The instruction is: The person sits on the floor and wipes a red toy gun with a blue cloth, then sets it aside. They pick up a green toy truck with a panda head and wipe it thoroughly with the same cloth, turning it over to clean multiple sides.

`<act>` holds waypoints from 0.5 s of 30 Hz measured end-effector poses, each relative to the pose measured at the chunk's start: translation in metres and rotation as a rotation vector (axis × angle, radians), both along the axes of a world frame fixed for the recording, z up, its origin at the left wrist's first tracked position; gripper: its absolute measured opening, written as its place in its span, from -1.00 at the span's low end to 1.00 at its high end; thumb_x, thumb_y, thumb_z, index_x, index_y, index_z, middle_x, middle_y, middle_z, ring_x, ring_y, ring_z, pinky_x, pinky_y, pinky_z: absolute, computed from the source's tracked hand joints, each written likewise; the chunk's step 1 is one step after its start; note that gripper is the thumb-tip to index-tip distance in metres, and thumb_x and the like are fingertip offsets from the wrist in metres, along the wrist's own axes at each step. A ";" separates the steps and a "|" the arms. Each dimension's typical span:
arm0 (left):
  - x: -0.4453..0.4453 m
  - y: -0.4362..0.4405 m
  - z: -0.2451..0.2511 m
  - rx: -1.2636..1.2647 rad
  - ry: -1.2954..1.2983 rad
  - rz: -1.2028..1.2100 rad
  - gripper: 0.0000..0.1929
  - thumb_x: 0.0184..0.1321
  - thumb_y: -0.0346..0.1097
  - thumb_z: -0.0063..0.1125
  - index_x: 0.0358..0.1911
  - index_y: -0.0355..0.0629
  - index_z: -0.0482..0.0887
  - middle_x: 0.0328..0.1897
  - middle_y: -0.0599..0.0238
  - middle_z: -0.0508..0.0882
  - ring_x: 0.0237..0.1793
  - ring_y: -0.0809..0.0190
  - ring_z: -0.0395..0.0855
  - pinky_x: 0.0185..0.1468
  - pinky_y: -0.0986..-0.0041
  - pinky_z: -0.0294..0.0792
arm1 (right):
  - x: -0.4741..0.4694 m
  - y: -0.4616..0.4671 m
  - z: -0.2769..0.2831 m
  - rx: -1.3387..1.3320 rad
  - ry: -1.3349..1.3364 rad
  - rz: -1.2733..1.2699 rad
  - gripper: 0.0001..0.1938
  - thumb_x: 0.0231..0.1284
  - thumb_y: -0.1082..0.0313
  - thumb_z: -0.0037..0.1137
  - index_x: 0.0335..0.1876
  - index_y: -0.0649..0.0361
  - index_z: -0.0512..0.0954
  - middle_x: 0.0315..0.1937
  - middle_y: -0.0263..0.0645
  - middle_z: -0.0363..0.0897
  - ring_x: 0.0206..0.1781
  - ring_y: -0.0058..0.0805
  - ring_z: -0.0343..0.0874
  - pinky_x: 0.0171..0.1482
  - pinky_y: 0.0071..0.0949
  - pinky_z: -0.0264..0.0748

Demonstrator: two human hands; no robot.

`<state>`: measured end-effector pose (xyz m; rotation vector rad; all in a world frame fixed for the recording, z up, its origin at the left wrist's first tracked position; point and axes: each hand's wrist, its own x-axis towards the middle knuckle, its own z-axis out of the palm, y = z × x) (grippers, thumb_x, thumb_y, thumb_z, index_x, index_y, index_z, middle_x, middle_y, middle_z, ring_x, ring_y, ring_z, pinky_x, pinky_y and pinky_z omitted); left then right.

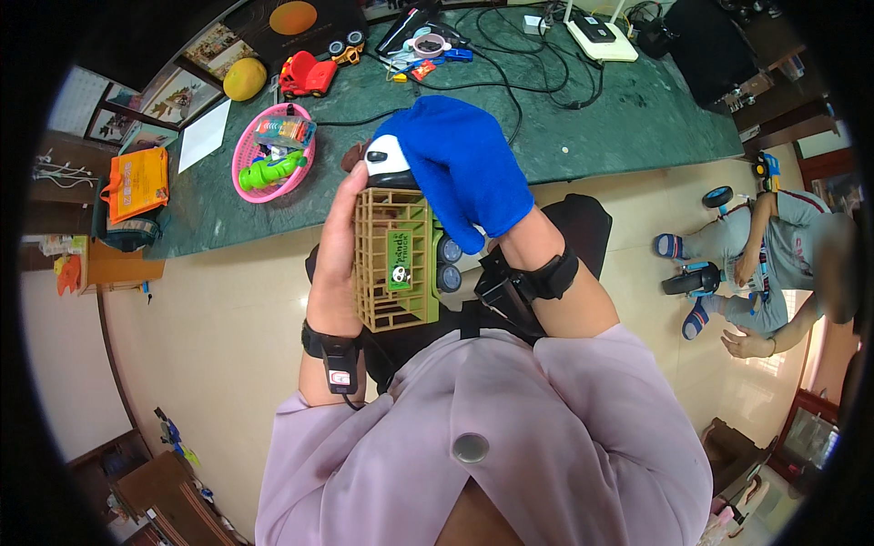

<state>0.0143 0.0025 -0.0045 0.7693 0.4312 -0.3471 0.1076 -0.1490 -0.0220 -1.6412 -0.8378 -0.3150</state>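
Observation:
A toy truck (396,273) is held up in front of my body, near the table's front edge. It has a tan slatted cage, a green base, dark wheels (448,263) and a black-and-white panda-like cab (387,158). My left hand (340,239) grips the truck's left side, the thumb up by the cab. A blue cloth mitt (471,164) covers my right hand (529,239) down to the wrist and rests against the cab's right side. The fingers inside the mitt are hidden. Black straps with small devices circle both wrists.
On the green stone tabletop (601,130) stand a pink basket (239,164) of toys, a red toy car (307,74), a yellow-green fruit (244,79), tangled cables and a white router (601,37). At right, a person (785,232) sits by a small wheeled ride-on (696,278).

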 end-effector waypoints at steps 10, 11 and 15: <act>-0.005 0.012 -0.003 0.011 0.079 0.021 -0.53 0.41 0.19 0.05 -0.05 -0.09 0.70 -0.26 0.31 0.78 -0.33 0.28 0.77 -0.25 0.43 0.62 | -0.005 -0.003 0.003 -0.098 0.016 0.195 -0.83 0.14 0.26 0.20 -0.20 0.12 0.64 -0.14 -0.14 0.62 -0.08 -0.10 0.58 -0.10 -0.25 0.52; -0.006 0.012 -0.004 0.020 0.071 0.022 -0.53 0.39 0.20 0.07 -0.07 -0.10 0.71 -0.26 0.30 0.79 -0.35 0.27 0.76 -0.27 0.43 0.62 | -0.007 -0.001 0.003 -0.072 0.041 0.172 -0.86 0.13 0.24 0.21 -0.27 0.09 0.64 -0.16 -0.16 0.61 -0.09 -0.10 0.58 -0.13 -0.23 0.52; -0.003 0.010 -0.006 0.121 0.125 0.098 -0.51 0.37 0.22 0.10 -0.10 -0.11 0.72 -0.27 0.29 0.79 -0.37 0.26 0.76 -0.30 0.43 0.62 | -0.011 0.007 -0.001 -0.432 -0.343 -0.094 -0.68 0.15 0.26 0.21 0.05 0.02 0.66 -0.14 -0.20 0.65 -0.05 -0.15 0.62 -0.10 -0.26 0.57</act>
